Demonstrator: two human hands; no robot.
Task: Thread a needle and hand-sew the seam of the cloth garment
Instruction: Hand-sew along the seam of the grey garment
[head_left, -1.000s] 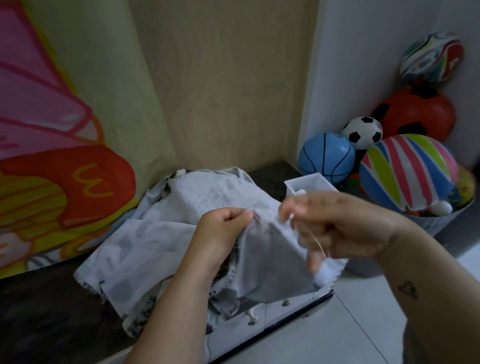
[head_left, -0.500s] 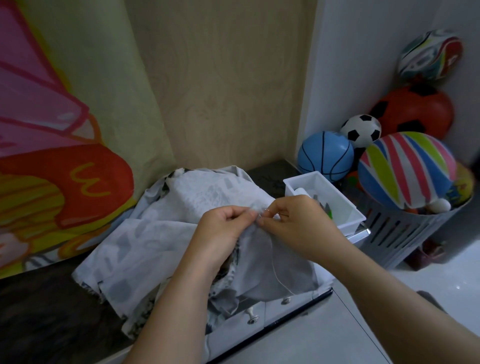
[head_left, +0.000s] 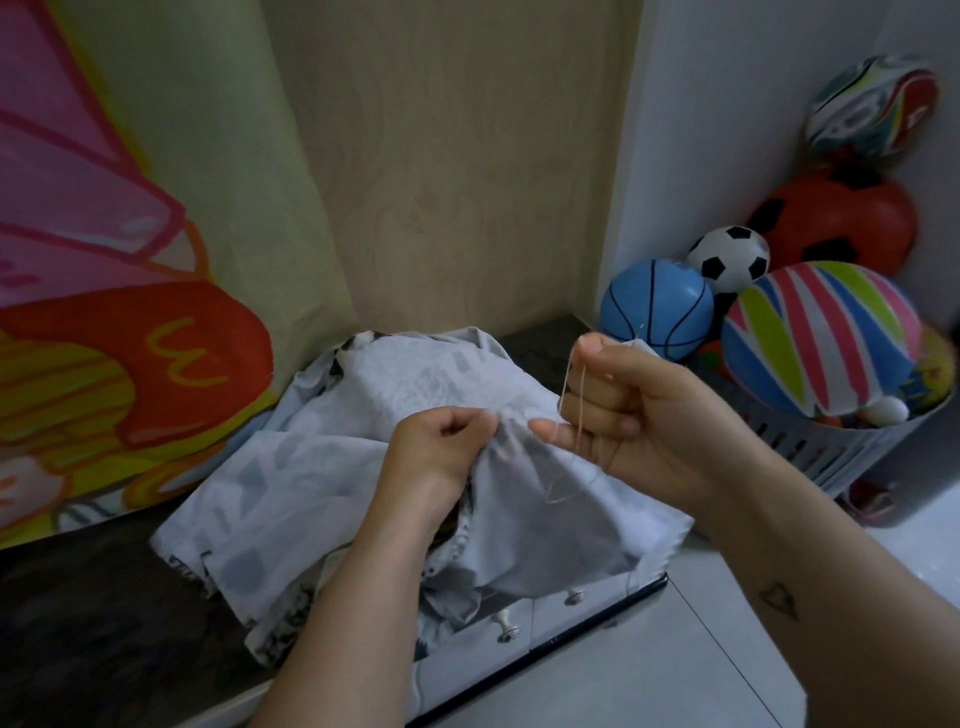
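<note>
A pale grey patterned cloth garment (head_left: 322, 483) lies bunched on the dark countertop (head_left: 93, 613), one corner hanging over the front edge. My left hand (head_left: 441, 447) pinches a fold of the cloth at its seam. My right hand (head_left: 628, 410) is raised just right of it, fingers curled, pinching a thin light thread (head_left: 574, 410) that runs down from its fingertips to the cloth. The needle itself is too small to make out.
A grey slatted basket (head_left: 857, 447) full of several balls stands at the right, with a blue ball (head_left: 657, 309) nearest. A colourful printed sheet (head_left: 104, 260) hangs on the left. Drawer knobs (head_left: 511, 631) show below the counter edge.
My right hand has lifted up and to the right from the seam, drawing the thread out of the cloth. It now covers the white tray. The left hand kept its grip.
</note>
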